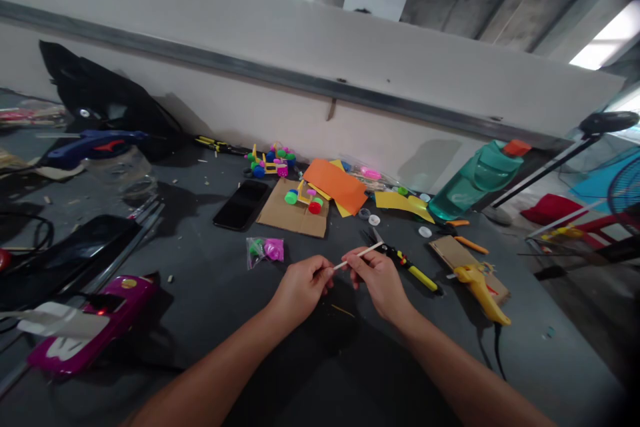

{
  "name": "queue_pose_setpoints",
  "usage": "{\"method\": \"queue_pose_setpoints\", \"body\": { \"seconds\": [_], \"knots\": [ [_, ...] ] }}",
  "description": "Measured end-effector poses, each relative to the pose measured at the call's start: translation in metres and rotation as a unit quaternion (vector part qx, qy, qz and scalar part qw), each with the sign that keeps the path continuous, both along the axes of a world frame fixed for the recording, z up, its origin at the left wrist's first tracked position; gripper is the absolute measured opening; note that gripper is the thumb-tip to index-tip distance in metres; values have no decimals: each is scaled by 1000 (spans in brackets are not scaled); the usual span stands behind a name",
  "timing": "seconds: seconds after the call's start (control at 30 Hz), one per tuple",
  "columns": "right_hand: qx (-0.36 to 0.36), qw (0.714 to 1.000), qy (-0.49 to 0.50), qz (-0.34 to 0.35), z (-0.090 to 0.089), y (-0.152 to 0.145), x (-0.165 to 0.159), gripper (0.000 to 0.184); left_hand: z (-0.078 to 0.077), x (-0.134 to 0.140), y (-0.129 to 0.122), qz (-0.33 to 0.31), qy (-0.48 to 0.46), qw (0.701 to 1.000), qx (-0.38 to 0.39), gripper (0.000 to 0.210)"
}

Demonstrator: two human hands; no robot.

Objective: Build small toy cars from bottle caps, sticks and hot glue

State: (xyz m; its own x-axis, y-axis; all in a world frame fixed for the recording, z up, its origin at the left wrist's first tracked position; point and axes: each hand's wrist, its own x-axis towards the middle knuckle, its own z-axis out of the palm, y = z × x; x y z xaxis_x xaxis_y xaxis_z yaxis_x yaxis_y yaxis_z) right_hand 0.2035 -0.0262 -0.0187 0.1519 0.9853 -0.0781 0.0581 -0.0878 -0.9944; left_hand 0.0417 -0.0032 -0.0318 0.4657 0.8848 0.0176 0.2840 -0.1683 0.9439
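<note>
Fingers [327, 273] of your left hand [299, 288] were clamped on one end of a slim pale stick [369, 250], held over the dark tabletop [210, 327] directly in front of you, while those of your right hand [381, 280] pinched it farther along, its other end jutting out to the right. Just beside your right hand lay pliers [423, 277] with yellow-and-black handles. A clear packet [273, 249] of green and pink pieces lay near your left hand. Farther back, a toy car [304, 198] with green, blue and red wheels stood on a piece of cardboard [277, 213], with a black smartphone [241, 205] to its left and an orange sheet [336, 183] behind. At right, a yellow glue gun [484, 290] rested near a teal bottle [470, 183] with an orange cap; at left sat a magenta power strip [127, 299].
</note>
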Motion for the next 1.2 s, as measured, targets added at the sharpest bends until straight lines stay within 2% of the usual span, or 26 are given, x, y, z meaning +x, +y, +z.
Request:
{"method": "queue_pose_setpoints", "body": {
  "seconds": [0.17, 0.3, 0.4, 0.47, 0.57, 0.67, 0.77, 0.87, 0.97, 1.03, 1.1, 1.13, 1.2],
  "knots": [
    [25, 998, 51, -24, -2, 1, 3, 25, 2, 1, -1, 19, -18, 999, -22, 32],
    [32, 992, 105, -56, -1, 2, 8, 23, 5, -2, 2, 71, -15, 997, -31, 38],
    [30, 992, 110, -60, 1, 1, 10, 23, 8, -5, 4, 99, 5, 995, -1, 43],
    [25, 993, 103, -56, 2, -1, 10, 24, 7, -6, 6, 100, 5, 994, 31, 39],
    [22, 994, 98, -46, 0, -2, 9, 24, 0, -5, 8, 83, -49, 993, 61, 18],
    [20, 995, 86, -45, -4, -1, 8, 24, -5, -2, 8, 58, -69, 996, 22, 27],
    [7, 997, 66, -29, -6, -2, 6, 25, -4, 0, 5, 8, -32, 999, 0, 25],
    [-1, 999, 42, 0, -7, -3, 2, 27, 1, 1, 1, -29, 32, 998, 41, 25],
    [4, 1000, 20, 5, -7, -1, 4, 29, 5, 0, -2, -35, 81, 992, 87, 29],
    [-10, 1000, -20, -1, -6, 5, 8, 30, 6, -1, -2, -34, 108, 987, 116, 29],
    [-44, 990, -133, 22, -5, 13, 15, 29, 6, -3, 0, -23, 133, 981, 140, 29],
    [-57, 975, -212, 45, -5, 17, 19, 29, 5, -4, 1, -15, 143, 978, 149, 29],
    [-62, 920, -373, 102, -2, 27, 25, 31, 4, -6, 4, 3, 151, 974, 167, 30]
  ]
}}
